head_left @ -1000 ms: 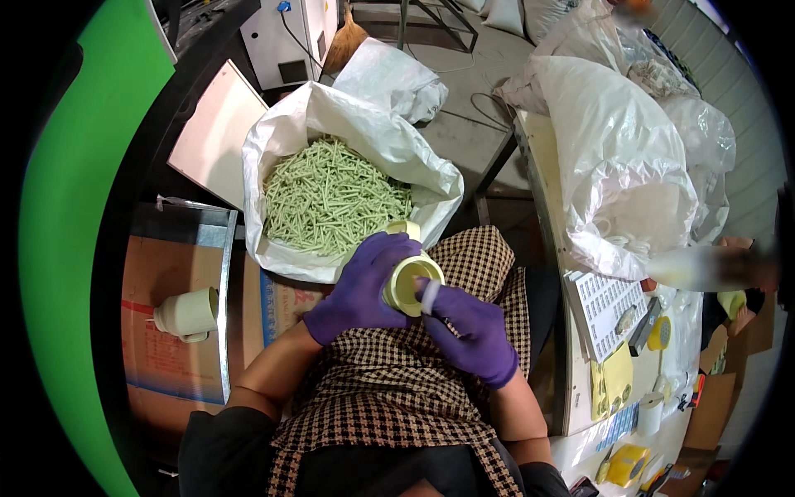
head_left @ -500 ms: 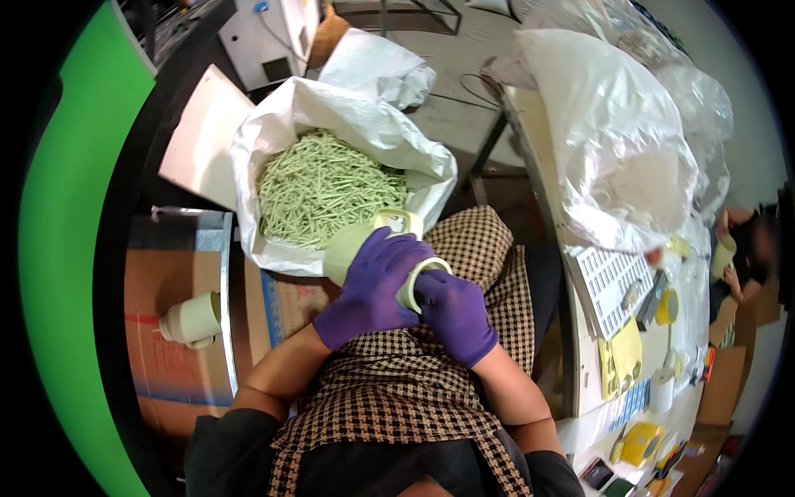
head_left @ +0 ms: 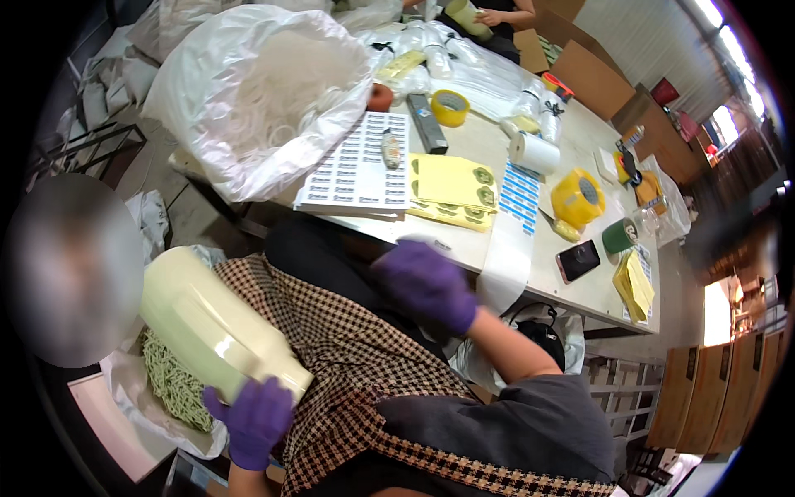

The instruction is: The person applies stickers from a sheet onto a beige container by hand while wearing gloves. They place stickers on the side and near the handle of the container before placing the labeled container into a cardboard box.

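A pale green jug (head_left: 217, 319) lies tilted across my lap at the left, its smooth side facing up. My left hand (head_left: 258, 418), in a purple glove, grips it near its narrower end, with fingers along its side. In a matching glove, my right hand (head_left: 426, 286) is raised over the table's near edge. It is smeared by motion, and its fingers do not show clearly. It is nearest to the yellow sticker sheets (head_left: 451, 184) and the stack of white label sheets (head_left: 360, 166).
Ahead, the table (head_left: 513, 248) bears a white bag of pale rings (head_left: 286, 99), tape rolls (head_left: 577, 199) and a phone (head_left: 578, 262). A white sack of green strips (head_left: 178, 389) stands at left. Another person's hand (head_left: 490, 16) is across the table. A blurred patch covers the far left.
My view has swung right towards the table. My right hand has left the jug's mouth and moved out towards the table edge. The jug stays in my left hand.
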